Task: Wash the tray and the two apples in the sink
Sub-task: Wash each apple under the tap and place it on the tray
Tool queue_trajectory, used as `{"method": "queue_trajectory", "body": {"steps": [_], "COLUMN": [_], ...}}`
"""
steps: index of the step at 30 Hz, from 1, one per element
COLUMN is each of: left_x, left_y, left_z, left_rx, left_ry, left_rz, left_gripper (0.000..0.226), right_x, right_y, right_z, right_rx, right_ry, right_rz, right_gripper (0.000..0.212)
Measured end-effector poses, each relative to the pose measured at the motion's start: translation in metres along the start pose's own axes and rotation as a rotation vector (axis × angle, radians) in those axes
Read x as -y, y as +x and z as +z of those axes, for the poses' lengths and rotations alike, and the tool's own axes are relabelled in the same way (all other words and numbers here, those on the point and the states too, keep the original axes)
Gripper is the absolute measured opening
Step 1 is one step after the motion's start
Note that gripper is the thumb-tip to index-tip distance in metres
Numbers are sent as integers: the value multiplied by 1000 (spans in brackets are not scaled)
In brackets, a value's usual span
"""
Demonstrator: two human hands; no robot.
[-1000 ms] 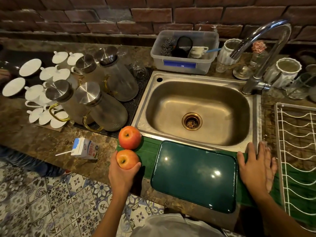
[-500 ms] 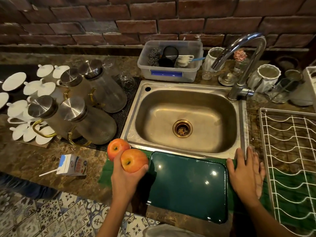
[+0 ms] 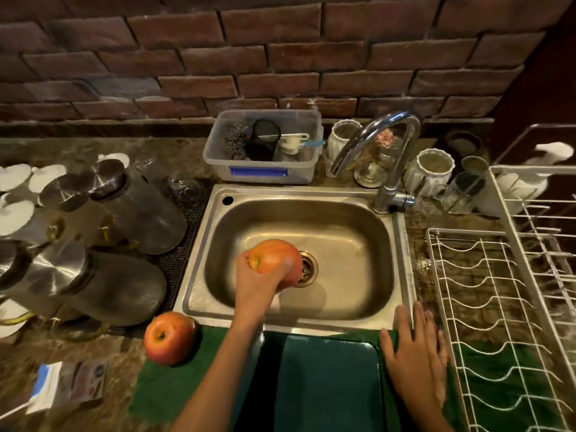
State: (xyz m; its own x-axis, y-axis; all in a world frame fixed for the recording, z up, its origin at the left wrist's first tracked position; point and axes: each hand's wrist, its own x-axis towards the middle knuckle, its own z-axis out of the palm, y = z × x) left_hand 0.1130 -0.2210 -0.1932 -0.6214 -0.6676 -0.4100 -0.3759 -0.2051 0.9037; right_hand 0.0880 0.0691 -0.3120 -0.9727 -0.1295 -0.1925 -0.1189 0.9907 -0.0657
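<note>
You are holding one apple (image 3: 274, 260) in your left hand (image 3: 258, 282) out over the basin of the sink (image 3: 352, 254), just left of the brass drain (image 3: 307, 269), which the fruit is partly covering from this view; your fingers are wrapping around the apple from below and the side, clamped on it, with the thumb lying across its near face; whether the apple is touching the basin floor cannot be told. Your right hand (image 3: 414, 353) is resting flat, palm down, on the green mat (image 3: 162, 397) at the front right corner of the sink, fingers stretched out and slightly spread, gripping nothing; its fingertips are reaching the sink's front rim beside the white wire rack (image 3: 505, 322). The second apple (image 3: 170, 337) is sitting at the mat's far left corner, just off the front left corner of the sink, stem side facing up toward you. The dark green tray (image 3: 327, 385) is lying flat on the mat along the counter's front edge, between your two forearms, its far edge just short of the sink rim. The faucet (image 3: 386, 157) is standing at the sink's back right corner, its spout arching left over the basin; a clear plastic tub (image 3: 265, 173) is sitting behind the sink's back edge; glass jugs with metal lids (image 3: 103, 275) are crowding the counter to the left.
</note>
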Motion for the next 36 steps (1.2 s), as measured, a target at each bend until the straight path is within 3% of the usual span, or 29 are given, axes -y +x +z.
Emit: {"method": "queue_trajectory", "body": {"steps": [3,7,13,17,24,31,36], "left_x": [-8,-17,-26,-29,-33,-31,-31], "left_y": [15,28,43,48,49,50,50], "left_z": [26,51,70,78,86,87,87], "left_rx": [53,125,197,191,185,170,186], "left_ry": [-103,-279,-332,-367,-379,-363,-395], "left_rz": [-60,-161,-171,-206,-222,-236,-257], "left_gripper": [71,66,58,57,55,52,60], "right_x": [3,8,34,60,69,75,63], "right_y": [1,1,47,127,243,269,281], "right_z": [-5,-16,-51,-103,-148,-143,-133], "right_rx": [30,61,-100,-178,-111,-147,-126], "right_ry": [8,124,815,1000,1160,1152,1337], "right_rz": [27,79,174,225,368,542,623], "right_gripper": [73,71,59,43,55,55,56]}}
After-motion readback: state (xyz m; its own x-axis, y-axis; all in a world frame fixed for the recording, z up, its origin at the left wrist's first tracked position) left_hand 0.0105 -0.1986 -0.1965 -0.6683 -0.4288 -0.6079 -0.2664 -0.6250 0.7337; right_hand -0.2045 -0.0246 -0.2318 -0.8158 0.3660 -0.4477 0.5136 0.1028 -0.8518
